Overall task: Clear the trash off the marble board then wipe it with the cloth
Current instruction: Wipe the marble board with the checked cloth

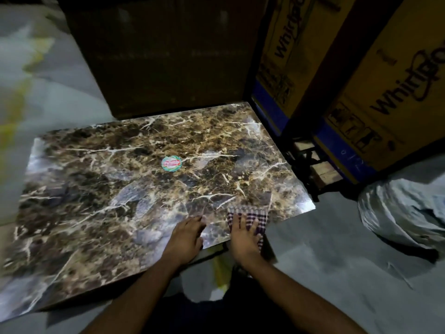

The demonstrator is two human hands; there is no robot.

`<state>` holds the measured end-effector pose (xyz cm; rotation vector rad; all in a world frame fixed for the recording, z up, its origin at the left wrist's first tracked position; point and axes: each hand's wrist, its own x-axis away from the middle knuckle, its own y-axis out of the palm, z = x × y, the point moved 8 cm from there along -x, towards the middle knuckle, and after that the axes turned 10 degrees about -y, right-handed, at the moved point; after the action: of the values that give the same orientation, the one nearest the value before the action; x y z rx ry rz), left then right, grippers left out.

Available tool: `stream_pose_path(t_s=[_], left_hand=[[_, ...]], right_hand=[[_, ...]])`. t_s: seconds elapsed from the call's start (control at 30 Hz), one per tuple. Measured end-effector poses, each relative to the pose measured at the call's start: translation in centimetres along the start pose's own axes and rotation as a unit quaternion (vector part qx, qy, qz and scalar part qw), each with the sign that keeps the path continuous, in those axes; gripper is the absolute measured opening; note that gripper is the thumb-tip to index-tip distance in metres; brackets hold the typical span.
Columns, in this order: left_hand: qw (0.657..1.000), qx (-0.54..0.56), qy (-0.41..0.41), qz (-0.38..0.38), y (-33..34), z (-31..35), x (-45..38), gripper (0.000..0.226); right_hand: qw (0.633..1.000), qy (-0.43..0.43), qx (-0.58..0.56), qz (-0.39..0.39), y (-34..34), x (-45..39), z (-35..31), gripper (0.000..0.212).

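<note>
A large brown marble board with white veins lies flat on the floor. A round red-and-green sticker sits near its middle. At the board's near right corner lies a purple-and-white checked cloth. My right hand presses flat on that cloth, fingers spread. My left hand rests flat on the bare marble just left of the cloth, fingers apart, holding nothing. No loose trash shows on the board.
Two yellow cardboard boxes stand to the right behind the board, a dark box behind it. A white plastic bag lies on the grey floor at right. Pale sheeting fills the left side.
</note>
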<state>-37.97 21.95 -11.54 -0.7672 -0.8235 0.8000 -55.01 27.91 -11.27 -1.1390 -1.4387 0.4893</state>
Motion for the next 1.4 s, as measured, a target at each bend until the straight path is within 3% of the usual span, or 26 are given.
stream_pose_path(t_s=[0.17,0.27,0.33,0.4,0.43,0.47,0.53,0.57,0.6,0.7,0.8,0.97,1.13,1.23,1.4], left_hand=[[0.998,0.029,-0.045,0.032,-0.3,-0.8,0.9,0.032],[0.996,0.044,-0.069,0.035,-0.1,-0.9,0.6,0.031],[0.991,0.079,-0.102,0.031,-0.6,-0.5,0.4,0.037],[0.973,0.172,-0.155,0.012,-1.1,0.0,0.4,0.048],[0.948,0.256,-0.189,-0.017,-1.0,0.0,0.5,0.053],[0.898,0.376,-0.223,-0.053,-0.8,0.4,0.7,0.054],[0.742,0.612,-0.252,-0.107,0.0,1.5,1.0,0.054],[0.69,0.674,-0.242,-0.105,-0.5,2.2,1.1,0.052],[0.662,0.709,-0.223,-0.092,-1.4,2.9,1.1,0.048],[0.657,0.735,-0.171,-0.002,-5.6,4.5,1.0,0.039],[0.662,0.734,-0.143,0.055,-9.4,5.5,0.6,0.039],[0.707,0.684,-0.121,0.13,-15.0,7.4,0.5,0.031],[0.725,0.632,-0.147,0.231,-18.4,7.4,-0.8,0.025],[0.719,0.618,-0.17,0.271,-20.2,7.1,-1.4,0.017],[0.696,0.649,-0.153,0.264,-23.5,6.0,-1.3,0.015]], right_hand=[[0.985,-0.141,-0.097,-0.006,-1.4,1.8,-3.8,0.08],[0.954,-0.179,-0.239,-0.007,-4.2,1.7,-4.4,0.065],[0.919,-0.172,-0.352,-0.029,-6.0,1.8,-4.4,0.056],[0.853,-0.142,-0.499,-0.058,-7.1,2.0,-4.2,0.05],[0.811,-0.129,-0.567,-0.067,-7.6,2.1,-4.1,0.05],[0.769,-0.12,-0.623,-0.074,-8.2,2.0,-4.0,0.05],[0.71,-0.108,-0.691,-0.085,-9.1,1.6,-3.6,0.051],[0.692,-0.104,-0.709,-0.088,-9.5,1.2,-3.4,0.052],[0.674,-0.104,-0.726,-0.092,-10.0,0.9,-3.2,0.054],[0.627,-0.126,-0.761,-0.109,-12.0,0.1,-3.2,0.054],[0.632,-0.172,-0.748,-0.104,-14.5,-0.4,-3.7,0.043],[0.701,-0.245,-0.665,-0.08,-19.4,-1.4,-4.7,0.04],[0.714,-0.307,-0.629,-0.039,-23.6,-3.0,-6.8,0.036],[0.707,-0.322,-0.628,-0.037,-25.4,-4.0,-8.3,0.033],[0.709,-0.338,-0.615,-0.062,-27.5,-5.2,-11.3,0.033]])
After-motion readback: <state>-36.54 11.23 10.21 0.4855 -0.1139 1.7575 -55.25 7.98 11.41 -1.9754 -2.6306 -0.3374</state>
